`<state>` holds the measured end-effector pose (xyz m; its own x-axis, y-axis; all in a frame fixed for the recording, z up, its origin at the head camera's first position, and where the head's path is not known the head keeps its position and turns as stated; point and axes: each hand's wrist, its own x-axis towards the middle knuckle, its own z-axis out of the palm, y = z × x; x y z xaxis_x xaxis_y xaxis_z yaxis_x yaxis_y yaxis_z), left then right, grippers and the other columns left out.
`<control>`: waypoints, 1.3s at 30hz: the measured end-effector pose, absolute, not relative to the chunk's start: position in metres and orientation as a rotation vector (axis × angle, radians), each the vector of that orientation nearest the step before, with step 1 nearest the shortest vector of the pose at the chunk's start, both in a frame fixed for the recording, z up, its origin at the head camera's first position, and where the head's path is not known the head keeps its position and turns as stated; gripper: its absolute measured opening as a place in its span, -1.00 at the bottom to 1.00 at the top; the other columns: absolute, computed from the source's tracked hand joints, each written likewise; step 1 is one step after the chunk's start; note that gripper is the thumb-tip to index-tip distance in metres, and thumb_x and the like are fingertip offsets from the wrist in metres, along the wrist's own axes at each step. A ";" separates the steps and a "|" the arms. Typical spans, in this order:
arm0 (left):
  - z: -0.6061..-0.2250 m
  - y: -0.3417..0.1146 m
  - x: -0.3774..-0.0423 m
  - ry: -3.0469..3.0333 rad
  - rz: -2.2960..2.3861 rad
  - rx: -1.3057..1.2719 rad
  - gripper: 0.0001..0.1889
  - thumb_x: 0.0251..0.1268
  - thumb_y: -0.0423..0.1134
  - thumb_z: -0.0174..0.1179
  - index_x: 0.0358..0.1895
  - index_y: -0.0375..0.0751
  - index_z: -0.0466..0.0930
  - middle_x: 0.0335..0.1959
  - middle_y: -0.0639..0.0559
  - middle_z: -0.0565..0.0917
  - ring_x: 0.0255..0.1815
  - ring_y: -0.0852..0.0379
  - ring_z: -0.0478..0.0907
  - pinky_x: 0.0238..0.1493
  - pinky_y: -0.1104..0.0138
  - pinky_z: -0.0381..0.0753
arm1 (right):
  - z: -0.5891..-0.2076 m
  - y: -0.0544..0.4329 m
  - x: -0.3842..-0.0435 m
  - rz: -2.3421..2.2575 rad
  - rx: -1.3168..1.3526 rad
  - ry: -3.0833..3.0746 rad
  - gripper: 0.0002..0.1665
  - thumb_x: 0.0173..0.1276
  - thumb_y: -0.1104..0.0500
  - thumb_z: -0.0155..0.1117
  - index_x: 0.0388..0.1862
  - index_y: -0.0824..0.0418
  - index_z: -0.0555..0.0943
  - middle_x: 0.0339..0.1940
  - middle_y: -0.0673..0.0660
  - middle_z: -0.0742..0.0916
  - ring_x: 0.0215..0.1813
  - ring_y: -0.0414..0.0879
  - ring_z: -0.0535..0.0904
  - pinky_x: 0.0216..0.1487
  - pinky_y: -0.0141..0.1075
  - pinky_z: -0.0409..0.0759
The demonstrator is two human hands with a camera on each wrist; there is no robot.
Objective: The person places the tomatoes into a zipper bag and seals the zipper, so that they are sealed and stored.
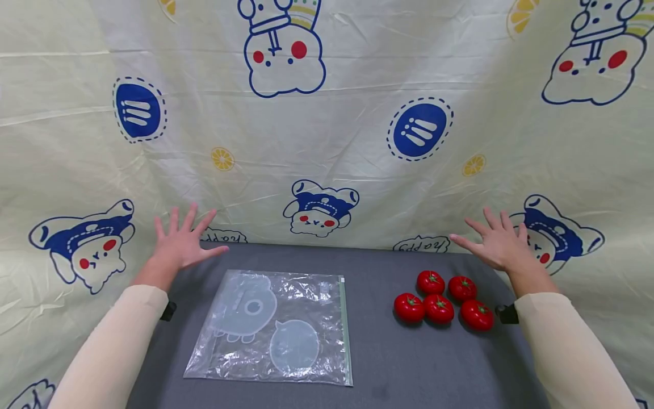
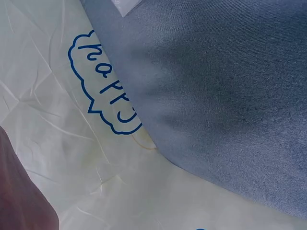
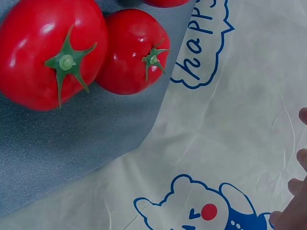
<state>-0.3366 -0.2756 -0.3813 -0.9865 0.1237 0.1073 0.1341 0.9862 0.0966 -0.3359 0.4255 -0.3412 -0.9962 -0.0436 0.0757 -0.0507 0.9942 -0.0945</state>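
Observation:
My left hand (image 1: pixel 180 245) is held up with its fingers spread, beyond the far left corner of a clear zip bag (image 1: pixel 240 363). The bag lies flat on the grey table, with pale printed shapes and a green strip along its right edge. Fingers spread too, my right hand (image 1: pixel 499 243) hovers over the far right of the table, past several red tomatoes (image 1: pixel 438 309) with green stems. Neither hand holds anything. In the right wrist view a large tomato (image 3: pixel 48 52) looms close, and only some fingertips (image 3: pixel 293 186) show at the right edge.
The grey table (image 1: pixel 378 363) has a far edge that meets a pale cloth (image 1: pixel 327 136) printed with bears, blue badges and orange slices. A dark band (image 1: pixel 168 311) sits at the left wrist, another dark piece (image 1: pixel 507 313) at the right. Both sleeves are cream.

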 end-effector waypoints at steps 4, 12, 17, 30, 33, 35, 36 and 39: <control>-0.383 -0.272 -0.335 -3.032 -0.136 -0.200 0.13 0.16 0.69 -0.11 0.69 0.26 -0.32 0.70 -0.27 -0.35 0.62 -0.59 -0.45 0.38 -0.54 -0.60 | -0.343 0.424 -0.335 0.143 0.078 -3.065 0.22 0.33 -0.68 -0.23 0.66 0.14 0.11 0.67 0.47 -0.18 0.59 0.60 -0.43 0.37 0.62 -0.47; -0.391 -0.268 -0.331 -3.004 -0.133 -0.225 0.12 0.17 0.66 -0.06 0.69 0.25 -0.26 0.71 -0.26 -0.29 0.63 -0.57 -0.42 0.40 -0.53 -0.57 | -0.350 0.422 -0.332 0.122 0.089 -3.038 0.20 0.33 -0.67 -0.22 0.67 0.10 0.12 0.68 0.44 -0.17 0.61 0.59 -0.40 0.37 0.63 -0.43; -0.396 -0.264 -0.326 -3.006 -0.149 -0.241 0.12 0.18 0.64 -0.02 0.69 0.23 -0.25 0.71 -0.26 -0.30 0.64 -0.55 -0.46 0.40 -0.53 -0.56 | -0.355 0.419 -0.327 0.090 0.111 -3.025 0.19 0.33 -0.67 -0.19 0.67 0.08 0.12 0.69 0.43 -0.16 0.62 0.58 -0.34 0.38 0.63 -0.40; -0.421 -0.255 -0.316 -2.956 -0.110 -0.225 0.09 0.17 0.63 0.02 0.68 0.30 -0.21 0.72 -0.23 -0.27 0.64 -0.53 -0.44 0.43 -0.51 -0.51 | -0.370 0.405 -0.313 0.007 0.189 -2.979 0.15 0.33 -0.65 -0.14 0.70 -0.04 0.03 0.71 0.39 -0.11 0.64 0.54 -0.34 0.39 0.63 -0.39; -0.424 -0.250 -0.312 -2.948 -0.136 -0.225 0.08 0.17 0.60 0.06 0.68 0.31 -0.17 0.72 -0.22 -0.26 0.65 -0.52 -0.42 0.44 -0.51 -0.49 | -0.373 0.402 -0.309 0.016 0.193 -2.972 0.16 0.33 -0.64 -0.12 0.71 -0.06 0.00 0.71 0.39 -0.09 0.64 0.55 -0.31 0.40 0.62 -0.34; -0.426 -0.247 -0.310 -2.945 -0.147 -0.227 0.08 0.18 0.59 0.07 0.68 0.30 -0.16 0.72 -0.21 -0.26 0.66 -0.51 -0.42 0.45 -0.51 -0.48 | -0.375 0.400 -0.307 0.028 0.199 -2.970 0.16 0.32 -0.64 -0.10 0.71 -0.06 0.01 0.71 0.39 -0.08 0.64 0.54 -0.32 0.41 0.62 -0.32; -0.427 -0.245 -0.309 -2.940 -0.154 -0.231 0.08 0.17 0.59 0.07 0.68 0.30 -0.16 0.72 -0.21 -0.26 0.66 -0.51 -0.41 0.45 -0.50 -0.47 | -0.376 0.399 -0.306 0.036 0.202 -2.972 0.16 0.32 -0.64 -0.10 0.71 -0.06 0.01 0.71 0.39 -0.08 0.64 0.54 -0.33 0.41 0.62 -0.34; -0.430 -0.240 -0.305 -2.938 -0.168 -0.246 0.08 0.18 0.58 0.07 0.68 0.31 -0.18 0.72 -0.19 -0.29 0.66 -0.51 -0.42 0.46 -0.49 -0.47 | -0.378 0.396 -0.303 0.048 0.210 -2.961 0.15 0.33 -0.64 -0.09 0.70 -0.06 0.03 0.71 0.38 -0.09 0.64 0.53 -0.34 0.42 0.61 -0.33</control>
